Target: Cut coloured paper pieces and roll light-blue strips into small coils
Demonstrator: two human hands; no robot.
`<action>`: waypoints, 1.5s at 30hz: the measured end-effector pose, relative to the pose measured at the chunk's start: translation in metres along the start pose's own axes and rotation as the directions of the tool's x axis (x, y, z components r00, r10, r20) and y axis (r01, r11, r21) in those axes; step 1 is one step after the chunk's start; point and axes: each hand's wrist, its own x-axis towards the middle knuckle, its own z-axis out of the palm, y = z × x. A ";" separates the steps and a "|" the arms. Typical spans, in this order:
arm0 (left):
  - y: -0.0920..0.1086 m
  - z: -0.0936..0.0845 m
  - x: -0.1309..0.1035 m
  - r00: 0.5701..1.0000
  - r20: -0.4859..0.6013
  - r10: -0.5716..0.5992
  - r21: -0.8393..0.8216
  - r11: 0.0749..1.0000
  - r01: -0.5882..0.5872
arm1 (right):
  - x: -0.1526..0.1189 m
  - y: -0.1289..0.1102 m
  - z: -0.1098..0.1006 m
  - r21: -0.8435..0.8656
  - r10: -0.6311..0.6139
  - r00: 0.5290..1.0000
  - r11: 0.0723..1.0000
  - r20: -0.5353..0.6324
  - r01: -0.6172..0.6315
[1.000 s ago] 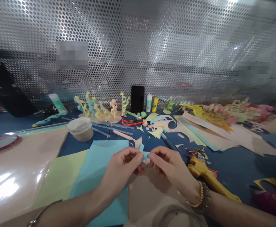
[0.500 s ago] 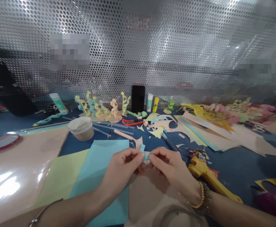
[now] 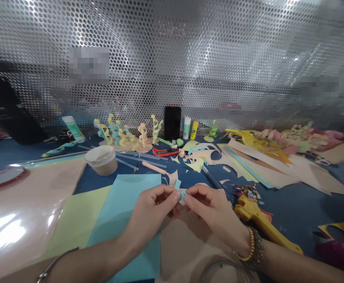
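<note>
A silvery perforated metal screen [image 3: 172, 59] rises behind my dark-blue counter [image 3: 286, 220]. At left, a broad, glossy pinkish-beige sheet [image 3: 42, 196] lies beside a pale yellow-green paper sheet [image 3: 74, 214], which is partly covered by a light-blue rectangular paper sheet [image 3: 133, 190]. Pastel curled-paper figures [image 3: 124, 135] stand in a row toward the screen; a yellow long-handled plastic tool [image 3: 260, 220] rests near my right wrist. My left hand [image 3: 157, 206] and right hand [image 3: 211, 206] meet at centre, thumbs and forefingers pinched together. Farther back are a beige tub with a white lining [image 3: 102, 167], an upright black phone [image 3: 172, 122] and an orange-red craft knife [image 3: 163, 151]. Smallest here is a narrow light-blue paper strip [image 3: 183, 195], gripped between the fingertips of both hands, one end poking up above my left fingers; they hide much of it, so I cannot tell exactly how it is folded.
</note>
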 end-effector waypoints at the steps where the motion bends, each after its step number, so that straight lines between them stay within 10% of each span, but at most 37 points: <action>1: 0.000 0.000 0.000 1.000 0.004 -0.002 -0.002 1.000 0.002 | 0.000 0.000 0.000 -0.009 -0.004 1.000 1.000 -0.003 0.004; 45: 0.000 -0.001 0.000 0.997 -0.060 0.040 0.092 0.995 -0.035 | 0.000 0.005 -0.001 0.101 0.028 0.998 0.994 0.052 -0.034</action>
